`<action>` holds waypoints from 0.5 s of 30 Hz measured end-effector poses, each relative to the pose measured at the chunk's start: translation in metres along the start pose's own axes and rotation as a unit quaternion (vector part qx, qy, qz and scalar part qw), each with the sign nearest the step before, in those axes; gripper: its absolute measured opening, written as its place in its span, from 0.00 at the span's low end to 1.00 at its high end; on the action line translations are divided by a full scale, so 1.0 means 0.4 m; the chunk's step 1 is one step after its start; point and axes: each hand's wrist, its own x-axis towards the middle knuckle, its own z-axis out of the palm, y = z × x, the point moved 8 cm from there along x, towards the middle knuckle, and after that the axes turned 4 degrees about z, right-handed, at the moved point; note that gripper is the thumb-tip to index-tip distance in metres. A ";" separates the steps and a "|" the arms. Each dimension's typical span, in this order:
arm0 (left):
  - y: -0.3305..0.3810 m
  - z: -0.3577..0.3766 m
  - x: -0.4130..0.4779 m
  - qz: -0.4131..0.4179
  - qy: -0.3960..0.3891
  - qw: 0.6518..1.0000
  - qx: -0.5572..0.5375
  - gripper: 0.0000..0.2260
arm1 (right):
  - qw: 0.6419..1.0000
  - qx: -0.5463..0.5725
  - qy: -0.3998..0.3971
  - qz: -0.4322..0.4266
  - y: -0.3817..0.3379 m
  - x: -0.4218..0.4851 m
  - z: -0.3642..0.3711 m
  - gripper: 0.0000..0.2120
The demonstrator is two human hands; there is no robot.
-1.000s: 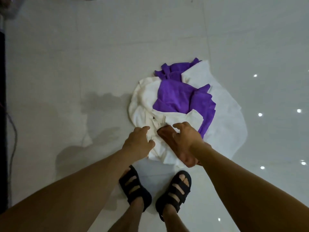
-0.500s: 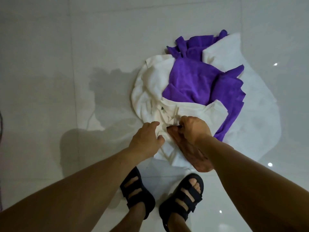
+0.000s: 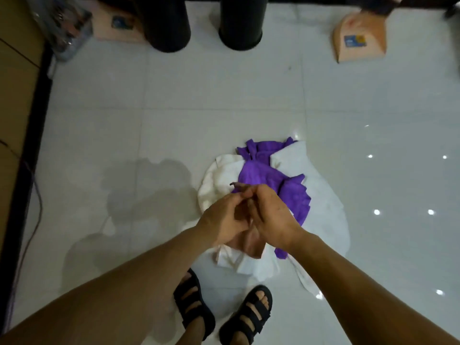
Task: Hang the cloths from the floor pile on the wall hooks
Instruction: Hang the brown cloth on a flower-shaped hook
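With the left hand (image 3: pixel 224 221) and right hand (image 3: pixel 276 220) both pinching the limp brown fabric cloth (image 3: pixel 252 242) above the white-and-purple cloth pile (image 3: pixel 254 174) mid-floor, a slack pinch could let it fall.

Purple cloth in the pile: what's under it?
Beneath the purple cloth, white cloths stick out on both sides. Whatever lies under its middle is covered, and the left hand and right hand, gripping a brown cloth, block its near edge.
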 end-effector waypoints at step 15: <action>0.673 -0.758 -0.331 0.024 0.125 0.952 0.279 0.09 | 0.999 0.024 0.003 -0.026 -0.745 -0.159 -0.514 0.19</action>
